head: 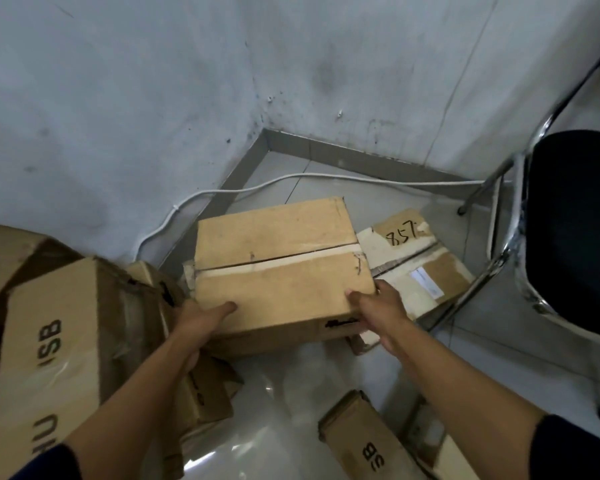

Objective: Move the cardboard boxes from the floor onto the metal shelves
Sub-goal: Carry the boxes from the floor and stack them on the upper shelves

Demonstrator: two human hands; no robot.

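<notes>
In a storeroom corner, a torn cardboard box (45, 341) marked with black letters fills my near left, too slumped to lift cleanly, while a black-seated metal chair (568, 220) crowds the right. Between them I take hold of the taped box (278, 265), which sits partly on a flattened box (420, 268) marked 857 on the tiled floor (291, 403). My left hand (201, 320) and right hand (378, 306) clamp its near corners, thumbs on top and fingers curled out of sight down the sides, likely to keep it level for the lift. A smaller box (361, 441) lies near my right arm. A white cable (257, 187) trails along the far wall. No metal shelves are in view.
</notes>
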